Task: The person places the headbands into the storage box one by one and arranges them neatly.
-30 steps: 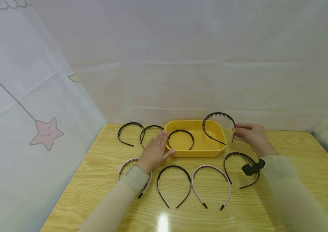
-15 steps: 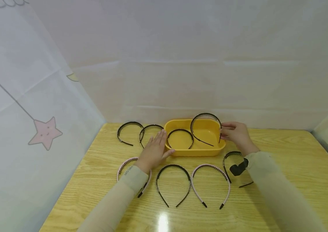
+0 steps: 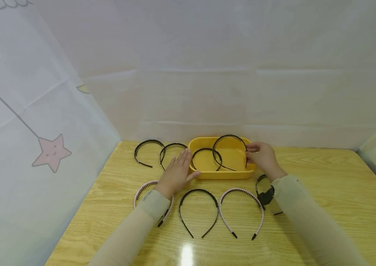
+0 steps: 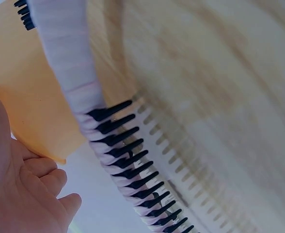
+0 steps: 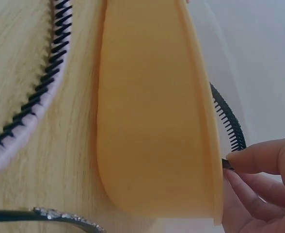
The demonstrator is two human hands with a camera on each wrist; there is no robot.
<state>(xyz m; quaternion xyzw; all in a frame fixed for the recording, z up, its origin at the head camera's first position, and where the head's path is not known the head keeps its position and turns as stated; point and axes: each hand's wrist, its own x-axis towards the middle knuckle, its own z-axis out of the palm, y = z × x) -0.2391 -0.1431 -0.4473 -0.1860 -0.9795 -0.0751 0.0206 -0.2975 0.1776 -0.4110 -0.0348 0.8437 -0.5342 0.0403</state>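
My right hand (image 3: 262, 158) pinches one side of a black toothed headband (image 3: 230, 136) between thumb and fingers, over the right end of a yellow plastic tray (image 3: 222, 176). The headband's lower part is down inside the tray. In the right wrist view the thumb and fingers (image 5: 259, 158) hold it just past the tray's rim. Another black headband (image 3: 206, 149) lies in the tray's left half, overlapped by the held one in the head view. My left hand (image 3: 176, 173) rests against the tray's left end with straight fingers.
Two black headbands, one far left (image 3: 149, 141) and one beside the tray (image 3: 174, 145), lie behind my left hand. In front are a black headband (image 3: 199, 191) and a pink one (image 3: 241, 190). Another pink one (image 3: 146, 184) is under my left forearm, a black one (image 3: 260, 178) under my right.
My right hand has carried the black headband leftward and lowered it into the tray. The left hand stays at the tray's left end.
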